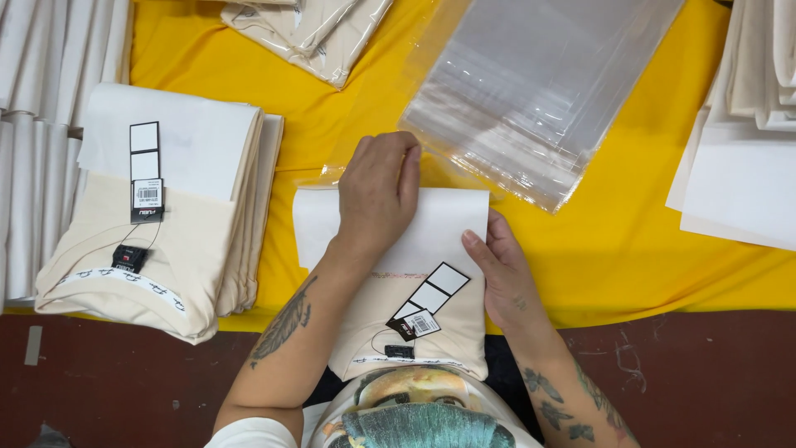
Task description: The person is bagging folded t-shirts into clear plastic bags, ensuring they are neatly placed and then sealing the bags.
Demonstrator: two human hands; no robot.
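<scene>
A folded cream shirt (431,319) with a sheet of white paper (439,228) over its top half lies in front of me on the yellow cloth (605,241). A hang tag (427,303) of white and black squares rests on it. My left hand (377,191) presses flat on the paper's upper left, fingertips near the mouth of a clear plastic bag (332,176) beneath the shirt's far end. My right hand (502,274) holds the shirt's right edge, thumb on top.
A stack of folded cream shirts (166,241) with tags sits at the left. A pile of clear plastic bags (539,91) lies at the back right. White paper sheets (738,182) are at the right, more folded shirts (307,29) at the back. White rolls (33,124) line the left edge.
</scene>
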